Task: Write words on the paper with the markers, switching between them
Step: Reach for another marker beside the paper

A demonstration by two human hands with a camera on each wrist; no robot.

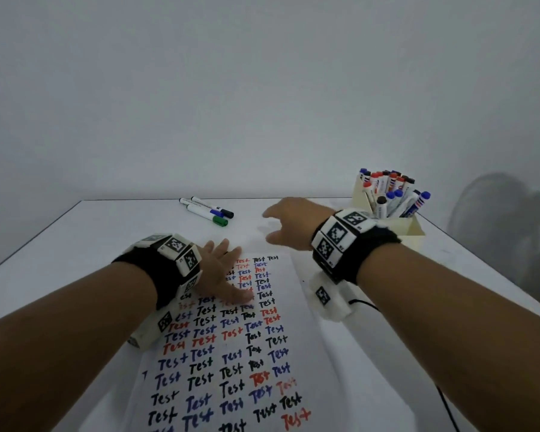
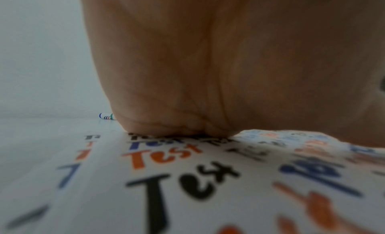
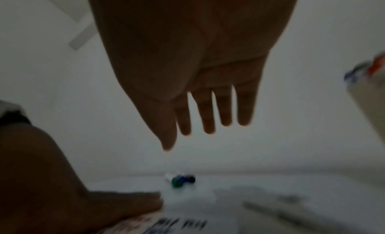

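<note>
My right hand [image 1: 289,222] hovers spread and empty, nearer the three loose markers [image 1: 207,211] lying ahead-left, caps toward it, while my left hand [image 1: 222,272] presses flat on the paper [image 1: 296,307]

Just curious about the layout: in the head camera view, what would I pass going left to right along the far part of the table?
Three loose markers → right hand, reaching out empty → box of markers.
</note>
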